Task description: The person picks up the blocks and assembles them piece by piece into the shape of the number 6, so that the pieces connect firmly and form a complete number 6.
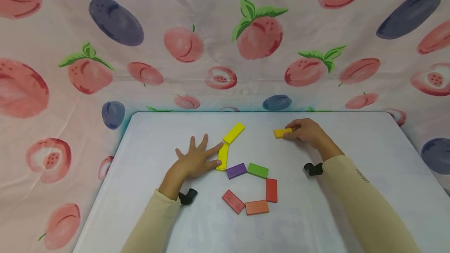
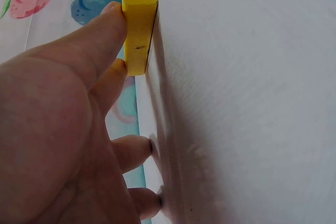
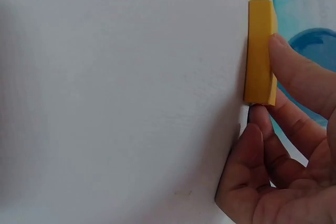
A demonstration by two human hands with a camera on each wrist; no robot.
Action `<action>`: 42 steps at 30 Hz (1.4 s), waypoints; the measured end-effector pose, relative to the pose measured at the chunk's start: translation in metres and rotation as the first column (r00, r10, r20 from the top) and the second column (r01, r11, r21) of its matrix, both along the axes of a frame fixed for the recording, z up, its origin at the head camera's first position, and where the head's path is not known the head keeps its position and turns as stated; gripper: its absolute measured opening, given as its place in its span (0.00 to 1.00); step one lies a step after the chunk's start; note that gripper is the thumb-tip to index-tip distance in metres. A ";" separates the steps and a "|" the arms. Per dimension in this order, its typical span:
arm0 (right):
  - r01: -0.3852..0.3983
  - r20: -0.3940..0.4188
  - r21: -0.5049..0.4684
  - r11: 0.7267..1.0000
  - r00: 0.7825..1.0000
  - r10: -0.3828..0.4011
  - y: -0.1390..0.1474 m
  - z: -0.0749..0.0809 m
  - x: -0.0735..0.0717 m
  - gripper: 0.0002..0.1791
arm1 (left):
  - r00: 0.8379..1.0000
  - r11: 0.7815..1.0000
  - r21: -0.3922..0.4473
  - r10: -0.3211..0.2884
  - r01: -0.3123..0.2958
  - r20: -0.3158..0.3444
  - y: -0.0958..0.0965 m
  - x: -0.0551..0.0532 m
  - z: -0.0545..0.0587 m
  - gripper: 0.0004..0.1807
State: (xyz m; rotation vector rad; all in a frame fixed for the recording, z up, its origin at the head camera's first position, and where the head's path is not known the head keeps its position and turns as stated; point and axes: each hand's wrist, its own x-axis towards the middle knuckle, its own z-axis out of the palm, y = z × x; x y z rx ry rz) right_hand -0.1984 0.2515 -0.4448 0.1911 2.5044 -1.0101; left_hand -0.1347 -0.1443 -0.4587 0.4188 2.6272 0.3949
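Note:
My left hand lies with its fingers spread on the white table, thumb and index finger touching a bright yellow block. In the left wrist view, the thumb and index fingertips rest against the side of that yellow block. Another yellow block slants away from its far end. Farther right, my right hand pinches a deeper yellow block by its right end. The right wrist view shows the thumb on one face of this deeper yellow block, with other fingers behind and below it.
From the near yellow block, an open ring runs through a purple block, green block, red block, orange block and pinkish-red block. A fruit-print cloth hangs behind the white table.

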 end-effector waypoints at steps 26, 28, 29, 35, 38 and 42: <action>-0.159 0.048 0.032 0.987 0.986 0.157 -0.009 -0.004 0.025 0.37 | 1.000 1.000 0.015 -0.005 0.005 0.002 -0.001 0.000 0.000 0.36; -0.140 0.066 0.004 0.990 0.988 0.140 -0.010 -0.003 0.028 0.36 | 1.000 1.000 0.015 -0.005 0.005 0.001 -0.001 0.000 0.000 0.36; -0.134 0.073 -0.011 0.991 0.988 0.135 -0.011 -0.002 0.029 0.36 | 1.000 1.000 0.015 -0.005 0.004 0.001 0.000 0.000 0.000 0.36; -0.121 0.094 -0.119 0.985 0.987 0.132 -0.017 0.004 0.040 0.30 | 1.000 1.000 0.014 -0.007 0.007 -0.001 0.000 0.000 0.000 0.36; -0.132 0.069 -0.182 0.974 0.987 0.147 -0.023 0.007 0.045 0.27 | 1.000 1.000 0.012 -0.006 0.006 0.003 0.000 0.000 0.001 0.36; -0.139 0.050 -0.266 0.954 0.986 0.157 -0.031 0.009 0.052 0.27 | 1.000 1.000 0.011 -0.005 0.005 0.009 0.000 0.001 0.002 0.36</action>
